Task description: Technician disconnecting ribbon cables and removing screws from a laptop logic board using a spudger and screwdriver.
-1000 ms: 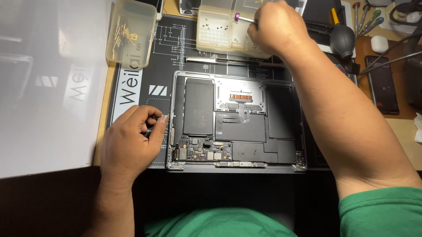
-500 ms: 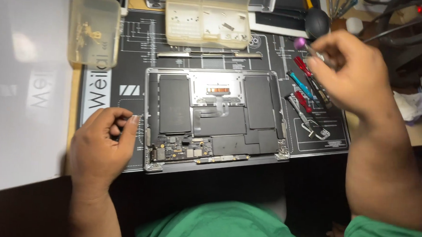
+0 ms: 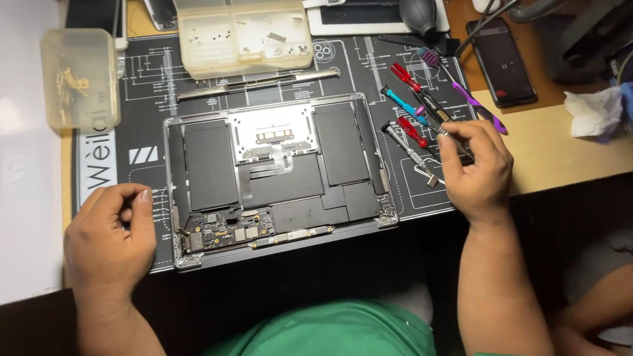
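now picking a tool: right hand (image 3: 477,167) pinches a screwdriver (image 3: 452,142) from the row; left hand (image 3: 111,237) rests curled, empty, beside the opened laptop (image 3: 277,173). next calls for matching the tip to the screws.

Overhead light is glaring off the laptop's (image 3: 281,176) shiny centre plate; the lower foreground is lying in shadow.

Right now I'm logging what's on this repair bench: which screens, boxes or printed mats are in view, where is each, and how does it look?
Phone: far right, beyond the right hand, dark screen, face up.
Tablet: top centre, white-framed, partly hidden.
Parts box: top centre, clear, compartmented, holding small bits.
Small box: far left, cloudy, closed.
Work mat: beneath the opened laptop, black with white diagrams.
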